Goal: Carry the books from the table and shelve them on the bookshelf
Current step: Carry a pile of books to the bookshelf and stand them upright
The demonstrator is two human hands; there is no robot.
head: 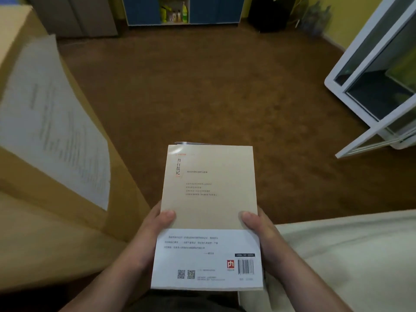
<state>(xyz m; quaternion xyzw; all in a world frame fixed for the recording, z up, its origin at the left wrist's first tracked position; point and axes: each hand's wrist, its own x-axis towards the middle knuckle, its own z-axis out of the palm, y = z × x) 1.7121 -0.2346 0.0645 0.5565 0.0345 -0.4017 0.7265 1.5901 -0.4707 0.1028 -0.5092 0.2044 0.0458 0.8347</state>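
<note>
I hold a small stack of books (209, 199) flat in front of me, low in the middle of the head view. The top book shows a beige back cover with a white band, a barcode and two QR codes. The edge of another book peeks out under its far end. My left hand (153, 226) grips the stack's left side, thumb on the cover. My right hand (258, 228) grips the right side the same way. A blue bookshelf (216, 10) with bottles in one open cubby stands at the far wall.
Large cardboard boxes (33, 165) with a printed sheet taped on rise at the left. A white-framed glass door (373, 82) stands open at the right. A cream cushion or sofa (349, 255) fills the lower right. Brown carpet (202, 86) stretches ahead to the shelf.
</note>
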